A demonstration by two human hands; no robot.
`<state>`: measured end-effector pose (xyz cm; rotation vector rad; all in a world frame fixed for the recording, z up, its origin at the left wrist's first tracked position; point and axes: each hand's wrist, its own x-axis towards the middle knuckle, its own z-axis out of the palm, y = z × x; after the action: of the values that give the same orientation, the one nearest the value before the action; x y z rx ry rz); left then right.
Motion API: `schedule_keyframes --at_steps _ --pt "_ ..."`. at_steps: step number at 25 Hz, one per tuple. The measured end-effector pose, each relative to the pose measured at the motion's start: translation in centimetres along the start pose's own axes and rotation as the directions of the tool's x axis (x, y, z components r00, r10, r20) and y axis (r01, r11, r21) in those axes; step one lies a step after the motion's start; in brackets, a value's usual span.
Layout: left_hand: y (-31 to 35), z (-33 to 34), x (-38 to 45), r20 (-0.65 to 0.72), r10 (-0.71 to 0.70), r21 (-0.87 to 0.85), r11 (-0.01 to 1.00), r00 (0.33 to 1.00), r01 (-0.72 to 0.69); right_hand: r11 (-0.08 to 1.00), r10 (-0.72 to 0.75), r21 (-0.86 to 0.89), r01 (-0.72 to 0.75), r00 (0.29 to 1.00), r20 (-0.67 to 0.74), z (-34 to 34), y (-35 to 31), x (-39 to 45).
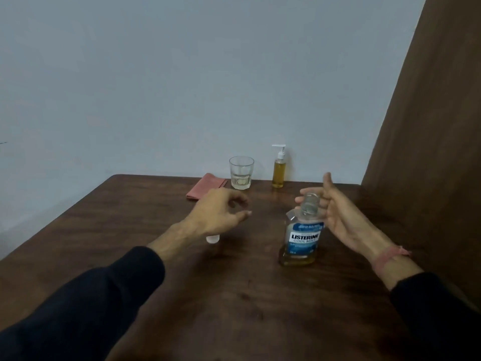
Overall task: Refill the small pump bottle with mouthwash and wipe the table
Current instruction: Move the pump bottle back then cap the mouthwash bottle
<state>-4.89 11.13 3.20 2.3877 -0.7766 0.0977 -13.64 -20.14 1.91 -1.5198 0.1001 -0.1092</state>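
A Listerine mouthwash bottle (303, 235) stands upright on the brown wooden table (234, 295), its clear neck uncapped and a little yellowish liquid at its bottom. My right hand (338, 212) is beside the neck with thumb up and fingers spread, one finger reaching behind the neck. My left hand (221, 214) hovers over the table left of the bottle, fingers loosely curled, holding nothing. A white cap (213, 238) lies on the table just under my left wrist. The small pump bottle (278, 169) with yellow liquid stands at the back by the wall.
A clear drinking glass (241, 173) stands at the back left of the pump bottle. A folded pink cloth (205, 190) lies to its left. A brown panel (426, 139) rises along the table's right side, and a pale wall runs behind.
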Motion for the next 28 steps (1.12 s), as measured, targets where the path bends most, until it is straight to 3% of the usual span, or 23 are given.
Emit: schedule_keyframes --at_steps 4,6,8,14,17,21,28 --pt "-2.2 -2.8 -7.1 0.078 -0.077 0.310 0.949 0.994 0.049 0.988 -0.102 0.121 0.099 0.995 0.019 1.3 0.6 -6.9" --pt "-2.3 -2.2 -8.8 0.178 -0.144 0.424 0.904 0.973 0.057 0.988 -0.134 0.074 0.132 0.991 0.016 2.2 1.0 -9.1" --pt "-2.0 -1.4 -9.3 0.173 -0.159 0.452 0.890 0.972 0.065 0.991 -0.133 -0.011 0.132 0.991 -0.029 3.0 1.8 -9.8" --pt "1.2 1.1 -10.9 0.059 -0.093 0.341 0.938 0.994 0.067 0.985 -0.168 -0.068 0.158 0.967 -0.190 5.7 3.6 -9.6" --pt "2.5 2.8 -11.4 0.044 -0.094 0.173 0.981 0.995 0.085 0.987 -0.159 -0.047 0.152 0.959 -0.234 7.0 3.9 -8.4" --pt "2.6 4.0 -10.3 0.002 -0.176 -0.083 0.981 0.984 0.176 0.976 -0.216 -0.055 0.208 0.949 -0.232 8.8 4.7 -7.5" --pt "0.9 4.7 -9.9 0.002 -0.171 -0.377 0.913 0.985 0.159 0.960 -0.263 -0.150 0.237 0.947 -0.186 8.3 5.0 -7.4"
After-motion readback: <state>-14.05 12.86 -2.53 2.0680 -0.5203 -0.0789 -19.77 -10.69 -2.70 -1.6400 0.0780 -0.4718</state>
